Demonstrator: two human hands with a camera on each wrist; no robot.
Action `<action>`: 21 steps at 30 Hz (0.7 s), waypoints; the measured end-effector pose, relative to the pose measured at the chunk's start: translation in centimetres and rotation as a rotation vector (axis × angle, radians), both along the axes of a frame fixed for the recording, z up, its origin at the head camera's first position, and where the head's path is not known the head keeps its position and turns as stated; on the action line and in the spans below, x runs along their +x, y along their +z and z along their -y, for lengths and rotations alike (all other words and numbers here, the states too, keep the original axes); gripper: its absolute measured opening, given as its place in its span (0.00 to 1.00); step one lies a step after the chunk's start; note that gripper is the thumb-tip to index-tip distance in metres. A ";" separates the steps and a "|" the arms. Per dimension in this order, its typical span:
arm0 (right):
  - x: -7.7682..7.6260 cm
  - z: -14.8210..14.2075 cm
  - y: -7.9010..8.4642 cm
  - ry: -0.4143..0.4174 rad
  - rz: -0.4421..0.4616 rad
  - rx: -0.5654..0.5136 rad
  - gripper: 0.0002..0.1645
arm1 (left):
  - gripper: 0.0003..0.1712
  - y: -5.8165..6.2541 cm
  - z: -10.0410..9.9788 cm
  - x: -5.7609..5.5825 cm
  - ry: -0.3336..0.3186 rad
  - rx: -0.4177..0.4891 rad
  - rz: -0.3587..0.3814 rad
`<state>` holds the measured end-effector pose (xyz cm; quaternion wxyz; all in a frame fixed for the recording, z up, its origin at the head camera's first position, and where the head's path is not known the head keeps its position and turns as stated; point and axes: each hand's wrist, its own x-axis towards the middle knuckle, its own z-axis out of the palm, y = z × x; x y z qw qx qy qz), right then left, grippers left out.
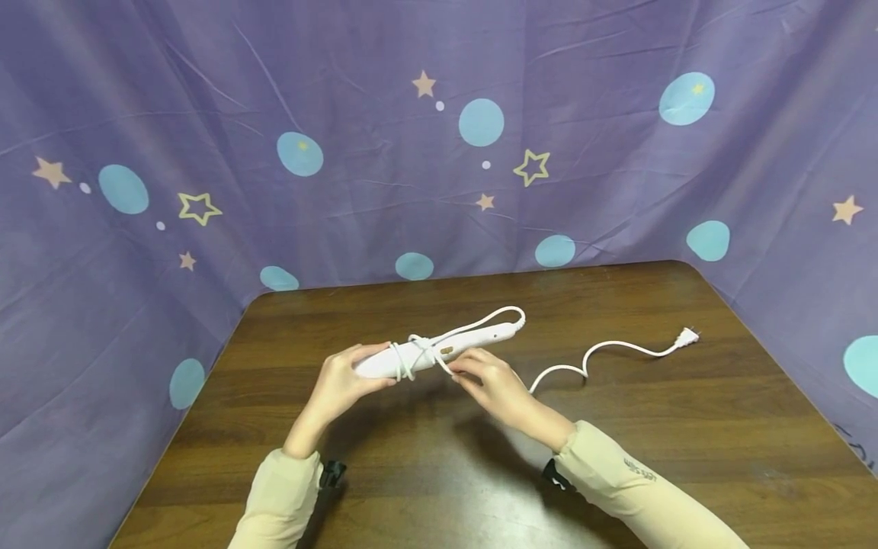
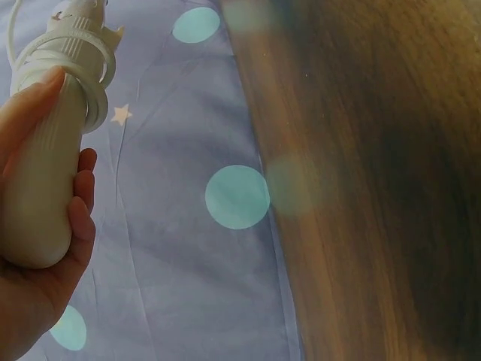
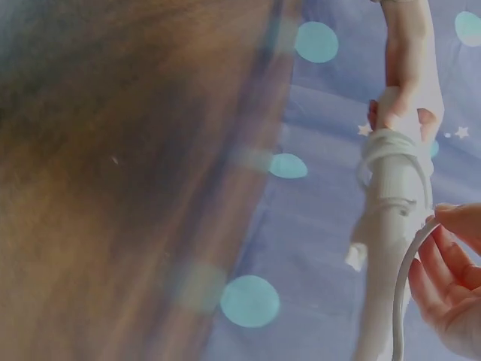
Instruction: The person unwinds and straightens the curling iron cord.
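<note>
A white hair straightener [image 1: 473, 338] is held above the table, tilted with its cord end up and to the right. Round its body run several loops of its white cord [image 1: 401, 362]. My left hand [image 1: 341, 381] grips the rounded end, thumb on one side and fingers on the other, as the left wrist view also shows. Beside the gold switch [image 1: 447, 350], my right hand [image 1: 495, 387] pinches the cord between thumb and fingers. In the right wrist view a length of cord [image 3: 399, 301] hangs from that pinch.
The cord's free length passes behind the right wrist and curves over the brown wooden table [image 1: 425, 488], ending in a two-pin plug [image 1: 686, 337] at the right. A purple curtain [image 1: 384, 168] with stars and dots stands round the table's back and sides.
</note>
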<state>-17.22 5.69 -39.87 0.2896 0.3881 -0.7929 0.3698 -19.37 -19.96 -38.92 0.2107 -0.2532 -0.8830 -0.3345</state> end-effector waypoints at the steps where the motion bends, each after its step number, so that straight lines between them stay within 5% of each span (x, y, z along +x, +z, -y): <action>1: 0.0 -0.1 0.2 -0.003 -0.011 0.004 0.10 | 0.29 0.0 0.0 0.0 -0.002 -0.004 -0.003; 12: -0.6 -2.0 2.1 -0.066 -0.160 0.060 0.12 | 0.30 -0.1 0.3 0.0 -0.020 -0.044 -0.028; 21: -1.6 -3.4 3.4 -0.019 -0.111 0.060 0.12 | 0.30 0.1 0.8 0.4 -0.043 -0.056 -0.008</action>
